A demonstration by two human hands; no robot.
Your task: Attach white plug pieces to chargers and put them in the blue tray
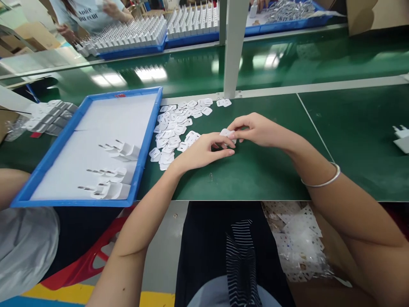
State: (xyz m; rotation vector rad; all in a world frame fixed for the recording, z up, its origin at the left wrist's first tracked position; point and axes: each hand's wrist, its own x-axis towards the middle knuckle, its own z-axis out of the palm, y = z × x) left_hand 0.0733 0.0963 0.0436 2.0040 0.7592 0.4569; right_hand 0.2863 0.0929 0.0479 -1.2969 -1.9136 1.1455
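Over the green table, my right hand (260, 130) pinches a white plastic cover plate (226, 132) between thumb and fingers. My left hand (204, 150) lies right beside it, palm down, its fingers stretched toward the plate and its thumb apart below them. Whether its fingertips touch the plate is hard to tell. Past my left hand spreads a loose pile of similar white plates (172, 125) with slots. Left of the pile, a blue-rimmed tray (150, 115) bears several white plug housings (111, 190) with metal pins, lying on their sides.
A white post (232, 51) stands at the table's back edge. Beyond it are trays of upright plugs (128, 36) and a person in a light shirt (86, 17). Stacked white parts (51, 117) lie far left; a plug (401, 138) lies far right. Someone's arm (12, 185) is at left.
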